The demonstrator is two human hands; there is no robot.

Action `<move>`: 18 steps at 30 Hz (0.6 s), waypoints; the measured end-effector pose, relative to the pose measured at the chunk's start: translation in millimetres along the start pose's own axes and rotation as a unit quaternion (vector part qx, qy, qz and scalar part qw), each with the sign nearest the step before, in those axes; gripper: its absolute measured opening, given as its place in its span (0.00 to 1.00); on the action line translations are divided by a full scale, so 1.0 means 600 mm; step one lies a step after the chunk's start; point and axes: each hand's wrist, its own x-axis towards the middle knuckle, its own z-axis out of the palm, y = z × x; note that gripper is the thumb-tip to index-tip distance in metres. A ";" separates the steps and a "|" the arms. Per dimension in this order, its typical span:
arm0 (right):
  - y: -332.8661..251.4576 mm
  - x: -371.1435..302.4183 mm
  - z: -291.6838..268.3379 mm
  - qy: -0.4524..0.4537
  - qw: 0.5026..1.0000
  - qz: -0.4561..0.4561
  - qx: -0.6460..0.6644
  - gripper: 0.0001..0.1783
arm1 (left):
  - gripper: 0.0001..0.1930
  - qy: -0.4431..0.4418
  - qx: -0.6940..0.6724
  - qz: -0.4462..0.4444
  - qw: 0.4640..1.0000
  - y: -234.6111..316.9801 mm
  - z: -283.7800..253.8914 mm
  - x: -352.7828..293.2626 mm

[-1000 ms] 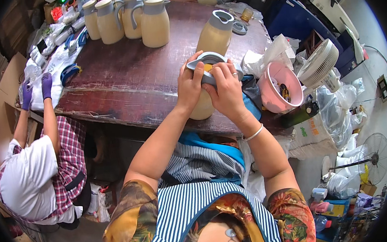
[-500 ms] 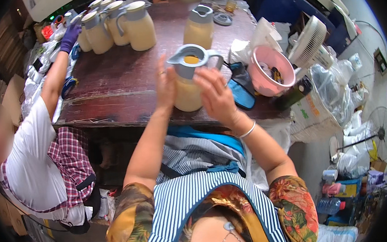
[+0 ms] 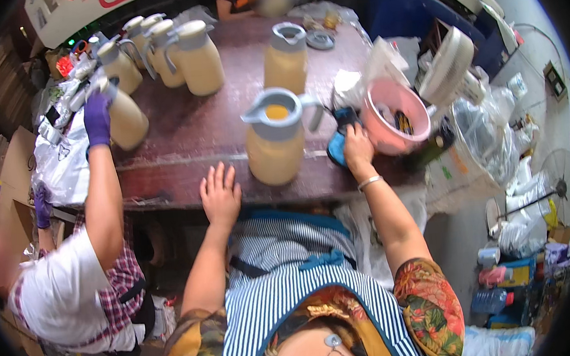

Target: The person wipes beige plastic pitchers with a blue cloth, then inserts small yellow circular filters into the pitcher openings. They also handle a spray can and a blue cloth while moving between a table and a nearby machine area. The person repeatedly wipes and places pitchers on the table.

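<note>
The near cream jug (image 3: 275, 157), its grey-collared mouth uncovered, is set upright near the front edge of the dark red table (image 3: 188, 135), between both hands. The left hand (image 3: 221, 198) is laid at that edge, its fingers slightly spread. A blue-and-black item (image 3: 336, 150) is partly covered by the right hand (image 3: 358, 151); whether it is pinched by the fingers cannot be told. The space just right of it is blocked by a pink basin (image 3: 376, 128), beyond which a white fan (image 3: 445, 65) is seen. Behind the near jug, a second jug (image 3: 285, 69) is placed, a grey lid (image 3: 320, 39) near it. At left, another jug (image 3: 128, 121) is gripped by a co-worker's purple-gloved hand (image 3: 97, 119).
</note>
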 end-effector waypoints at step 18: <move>-0.001 0.184 -0.161 0.082 0.886 0.259 0.377 0.13 | 0.37 -0.236 -0.114 -0.053 0.963 -0.009 -0.078 0.038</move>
